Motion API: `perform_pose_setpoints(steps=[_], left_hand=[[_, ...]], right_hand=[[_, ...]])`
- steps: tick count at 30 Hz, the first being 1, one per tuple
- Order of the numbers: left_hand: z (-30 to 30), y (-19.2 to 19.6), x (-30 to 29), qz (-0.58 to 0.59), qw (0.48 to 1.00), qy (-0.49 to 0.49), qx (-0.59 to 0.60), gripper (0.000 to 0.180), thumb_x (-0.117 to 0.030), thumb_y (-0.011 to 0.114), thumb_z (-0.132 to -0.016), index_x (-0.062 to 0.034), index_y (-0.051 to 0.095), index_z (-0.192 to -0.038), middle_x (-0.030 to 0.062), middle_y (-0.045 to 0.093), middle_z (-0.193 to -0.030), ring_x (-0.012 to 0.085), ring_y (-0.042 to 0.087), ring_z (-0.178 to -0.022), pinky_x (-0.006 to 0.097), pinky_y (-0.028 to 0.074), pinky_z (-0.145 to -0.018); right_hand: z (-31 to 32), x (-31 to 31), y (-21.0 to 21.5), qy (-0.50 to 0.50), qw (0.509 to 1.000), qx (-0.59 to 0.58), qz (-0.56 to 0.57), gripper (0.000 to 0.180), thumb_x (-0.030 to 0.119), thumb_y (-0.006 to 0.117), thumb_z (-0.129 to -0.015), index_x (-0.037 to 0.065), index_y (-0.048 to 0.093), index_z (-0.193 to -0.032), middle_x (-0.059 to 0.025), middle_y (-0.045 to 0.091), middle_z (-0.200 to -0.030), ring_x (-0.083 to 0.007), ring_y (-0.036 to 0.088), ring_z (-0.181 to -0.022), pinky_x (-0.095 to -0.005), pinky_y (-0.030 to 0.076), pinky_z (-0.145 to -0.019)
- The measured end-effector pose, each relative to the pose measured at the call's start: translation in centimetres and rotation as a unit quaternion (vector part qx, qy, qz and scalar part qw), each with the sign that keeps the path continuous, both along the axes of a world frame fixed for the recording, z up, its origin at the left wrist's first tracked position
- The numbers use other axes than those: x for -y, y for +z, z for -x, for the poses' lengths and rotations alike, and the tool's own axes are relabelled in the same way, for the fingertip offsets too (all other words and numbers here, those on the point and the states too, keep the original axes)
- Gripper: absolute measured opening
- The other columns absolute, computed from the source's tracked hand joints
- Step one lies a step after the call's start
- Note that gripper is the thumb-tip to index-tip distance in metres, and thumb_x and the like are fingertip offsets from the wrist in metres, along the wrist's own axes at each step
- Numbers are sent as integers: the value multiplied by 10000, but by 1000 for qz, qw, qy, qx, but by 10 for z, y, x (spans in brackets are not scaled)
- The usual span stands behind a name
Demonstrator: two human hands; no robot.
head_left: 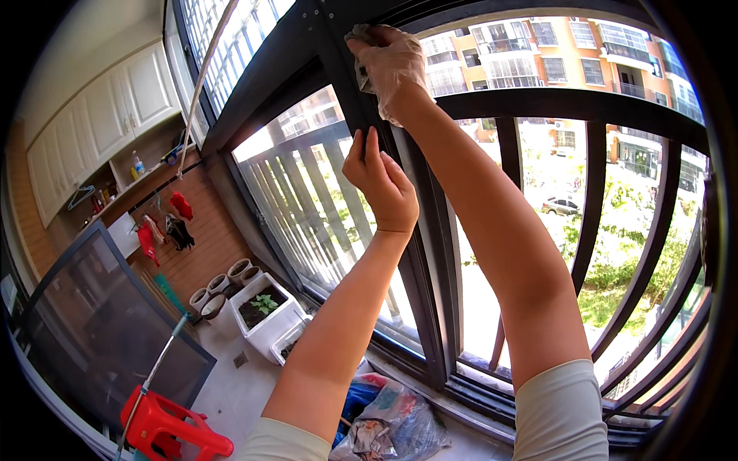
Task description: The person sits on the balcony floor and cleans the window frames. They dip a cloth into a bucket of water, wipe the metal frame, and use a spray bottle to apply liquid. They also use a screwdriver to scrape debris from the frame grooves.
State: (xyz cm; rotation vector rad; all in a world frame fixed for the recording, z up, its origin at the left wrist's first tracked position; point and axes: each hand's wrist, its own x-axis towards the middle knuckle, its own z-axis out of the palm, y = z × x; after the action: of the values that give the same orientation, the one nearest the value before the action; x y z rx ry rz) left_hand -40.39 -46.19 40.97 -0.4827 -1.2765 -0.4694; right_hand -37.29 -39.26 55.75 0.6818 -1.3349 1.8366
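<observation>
In a thin clear glove, my right hand (398, 67) is raised high and presses a crumpled grey cloth (363, 65) against the dark window frame (355, 100). Its fingers are closed around the cloth, which they partly cover. Lower and to the left, my bare left hand (382, 184) is up against the same upright, two fingers stretched upward and the others bent. Nothing shows in it. Left of the upright is a glass pane (307, 177); on its right, dark railing bars (590, 200) stand outside.
Below are a bulging plastic bag (396, 422), a white planter (265, 307) with a seedling, several pots (219, 284) and a red stool (173, 422) beside a pole (157, 365). A mesh screen panel (100, 330) leans at left. White cabinets (108, 107) hang above. A cord (201, 81) dangles near the window.
</observation>
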Motion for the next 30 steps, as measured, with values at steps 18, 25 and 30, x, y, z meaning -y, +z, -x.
perform_pose_setpoints(steps=[18, 25, 30], left_hand=[[0, 0, 3, 1, 1000, -12, -2, 373, -12, 383, -891, 26, 432, -1259, 246, 405, -1255, 350, 389, -1100, 414, 302, -946], [2, 0, 4, 10, 1000, 22, -5, 371, -8, 365, -908, 10, 400, -1277, 206, 397, -1262, 324, 386, -1124, 405, 317, -944], [2, -1, 6, 6, 1000, -1, -5, 374, 1, 388, -881, 25, 439, -1251, 244, 412, -1252, 356, 393, -1106, 418, 314, -940]], right_hand=[[16, 8, -8, -228, 964, -120, 60, 249, 241, 636, -802, 130, 622, -1024, -133, 664, -849, -303, 635, -801, -352, 482, -748], [11, 12, -14, -196, 977, -86, 11, 376, 273, 559, -852, 165, 551, -1213, -171, 652, -904, -293, 638, -827, -351, 479, -797], [8, 20, -17, -247, 965, -64, -54, 368, 256, 567, -844, 132, 563, -1191, -170, 637, -985, -296, 624, -889, -344, 483, -796]])
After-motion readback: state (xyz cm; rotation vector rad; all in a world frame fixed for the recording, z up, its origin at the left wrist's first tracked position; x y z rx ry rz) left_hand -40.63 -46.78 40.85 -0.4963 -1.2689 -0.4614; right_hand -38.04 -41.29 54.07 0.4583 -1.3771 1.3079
